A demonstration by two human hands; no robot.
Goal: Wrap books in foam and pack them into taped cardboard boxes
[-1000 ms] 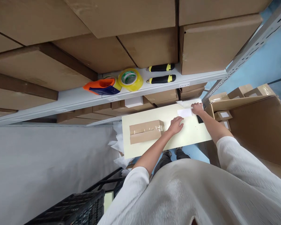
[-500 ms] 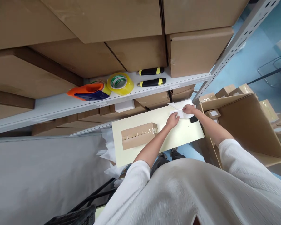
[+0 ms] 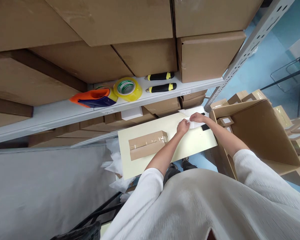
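Observation:
My left hand [image 3: 183, 126] is closed on the left end of a white paper [image 3: 195, 125] above the pale yellow board. Close beside it, my right hand [image 3: 197, 117] pinches the same paper at its upper edge. Under and behind the paper, a black object [image 3: 205, 127] lies partly covered. To the left, a taped brown carton [image 3: 148, 145] rests on the pale board [image 3: 190, 145]. More white paper [image 3: 199, 110] lies at the board's far right corner.
A shelf edge [image 3: 87, 115] crosses above the board, bearing cartons, a tape dispenser [image 3: 95, 97], a yellow tape roll [image 3: 128, 89] and two cutters [image 3: 162, 88]. On the right stands a large open carton [image 3: 265, 133] with small boxes around it.
My right hand has moved left, close to my left hand. More of the black object shows beside the paper. The view has shifted slightly.

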